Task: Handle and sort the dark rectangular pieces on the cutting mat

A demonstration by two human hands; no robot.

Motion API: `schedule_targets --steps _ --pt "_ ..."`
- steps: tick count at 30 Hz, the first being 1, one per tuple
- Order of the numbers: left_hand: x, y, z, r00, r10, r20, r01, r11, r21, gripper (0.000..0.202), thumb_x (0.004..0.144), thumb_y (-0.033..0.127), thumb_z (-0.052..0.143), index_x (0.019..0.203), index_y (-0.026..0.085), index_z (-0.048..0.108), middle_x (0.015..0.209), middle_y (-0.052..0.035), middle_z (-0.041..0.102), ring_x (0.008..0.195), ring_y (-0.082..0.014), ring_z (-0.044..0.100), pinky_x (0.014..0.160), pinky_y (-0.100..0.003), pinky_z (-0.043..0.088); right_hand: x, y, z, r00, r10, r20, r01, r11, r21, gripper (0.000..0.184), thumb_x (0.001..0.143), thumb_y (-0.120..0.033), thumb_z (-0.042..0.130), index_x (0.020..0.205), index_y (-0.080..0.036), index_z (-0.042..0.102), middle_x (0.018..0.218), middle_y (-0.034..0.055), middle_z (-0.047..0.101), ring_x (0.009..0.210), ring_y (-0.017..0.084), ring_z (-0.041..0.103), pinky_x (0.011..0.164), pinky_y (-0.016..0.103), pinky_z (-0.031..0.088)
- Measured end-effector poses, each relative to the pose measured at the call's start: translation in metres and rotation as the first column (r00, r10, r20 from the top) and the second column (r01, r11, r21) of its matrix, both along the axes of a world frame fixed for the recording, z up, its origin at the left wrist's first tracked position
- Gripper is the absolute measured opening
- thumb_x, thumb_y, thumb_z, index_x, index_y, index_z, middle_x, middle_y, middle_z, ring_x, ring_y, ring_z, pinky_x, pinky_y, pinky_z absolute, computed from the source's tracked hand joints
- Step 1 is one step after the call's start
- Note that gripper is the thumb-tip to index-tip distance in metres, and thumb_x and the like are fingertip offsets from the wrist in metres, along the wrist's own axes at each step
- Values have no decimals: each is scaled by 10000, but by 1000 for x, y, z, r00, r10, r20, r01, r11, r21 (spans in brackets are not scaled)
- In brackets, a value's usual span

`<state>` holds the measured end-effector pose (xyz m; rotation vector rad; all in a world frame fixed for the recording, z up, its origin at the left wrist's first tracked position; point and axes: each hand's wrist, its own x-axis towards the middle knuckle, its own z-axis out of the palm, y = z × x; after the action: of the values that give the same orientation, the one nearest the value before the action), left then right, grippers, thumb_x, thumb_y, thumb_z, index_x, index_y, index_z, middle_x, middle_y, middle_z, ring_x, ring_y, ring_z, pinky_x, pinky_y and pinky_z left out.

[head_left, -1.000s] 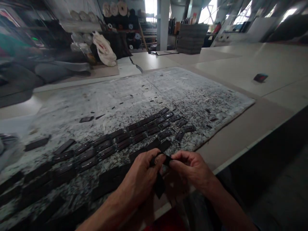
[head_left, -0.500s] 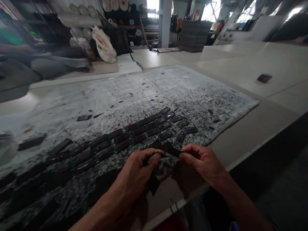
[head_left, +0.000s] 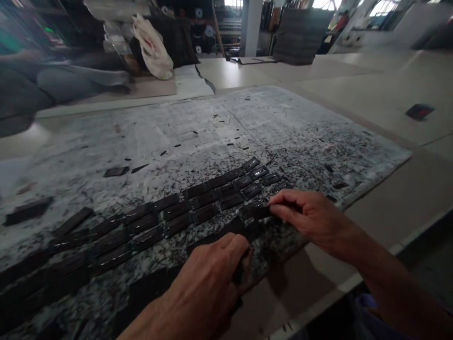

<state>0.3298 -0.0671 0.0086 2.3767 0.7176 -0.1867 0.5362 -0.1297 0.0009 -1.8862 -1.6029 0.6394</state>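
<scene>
My right hand (head_left: 314,217) is closed in a pinch on one end of a small black strip (head_left: 260,212). The strip lies low over the end of the rows of dark rectangular pieces (head_left: 207,213), some with a glossy, wet-looking patch on top. Nearer to me, my left hand (head_left: 215,276) is curled shut above the front edge of the stained sheet. A bit of black material shows under its fingers, mostly hidden by the hand. Plain black strips (head_left: 231,226) lie just beyond its knuckles.
The pale stained sheet (head_left: 170,120) is strewn with dark scraps on a wide table (head_left: 357,87). A dark object with a red spot (head_left: 420,111) lies far right. Behind stand a white bag (head_left: 154,49), a dark stack of sheets (head_left: 300,35) and a pillar (head_left: 250,28).
My hands were close together over black strips. My right hand has moved away and up with a strip to the end of the rows; my left has rolled knuckles-up. The view has shifted down.
</scene>
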Motion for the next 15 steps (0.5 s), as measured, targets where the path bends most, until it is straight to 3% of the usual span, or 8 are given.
schedule_targets --steps 4,8,15 --pt "1 0 -4 990 -137 -16 138 985 99 339 764 30 368 996 206 543 939 -10 632 770 -147 595 621 -224 449 -1 13 -4 999 30 -12 -31 994 -104 169 827 -302 526 755 -213 650 623 -49 587 561 93 498 525 209 342" --pt "-1 0 -9 983 -183 7 174 947 269 484 806 36 330 1262 182 405 1006 -64 625 860 -178 602 665 -252 494 -2 22 -5 1000 2 0 -2 988 -152 154 813 -288 531 738 -221 648 611 -57 581 557 91 496 532 212 340" --pt "1 4 -24 977 -181 -111 204 942 266 635 837 58 330 1430 165 131 985 -86 617 806 -188 618 625 -270 514 -7 29 -3 1000 -5 22 10 976 -217 153 794 -276 529 723 -232 657 609 -58 600 548 96 514 515 212 342"
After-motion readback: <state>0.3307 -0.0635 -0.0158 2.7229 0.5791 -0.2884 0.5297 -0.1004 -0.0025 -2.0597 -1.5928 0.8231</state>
